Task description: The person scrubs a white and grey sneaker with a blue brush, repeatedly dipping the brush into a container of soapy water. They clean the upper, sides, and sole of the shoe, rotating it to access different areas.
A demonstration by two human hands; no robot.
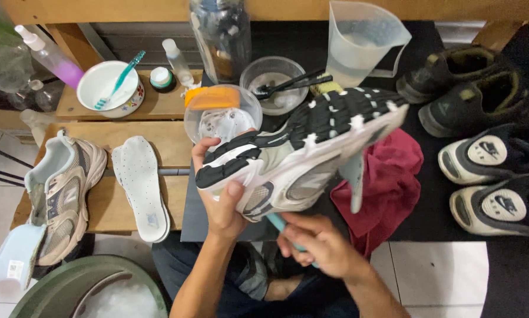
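Observation:
My left hand [222,197] grips a white, grey and black sneaker [303,150] by its heel end, tilted on its side with the black-and-white sole turned up and away. My right hand [317,244] is below the sneaker, closed around a teal-handled brush [276,224] whose head is hidden against the shoe's side. A dark red cloth [388,182] lies on the black mat [435,206] just behind the sneaker.
The matching sneaker [61,191] and a white insole [141,185] lie on a wooden bench [108,209] at left. Bowls, bottles, a measuring jug [361,41] and brushes stand behind. Several dark shoes [488,153] sit at right. A green basin [82,291] with foam is at lower left.

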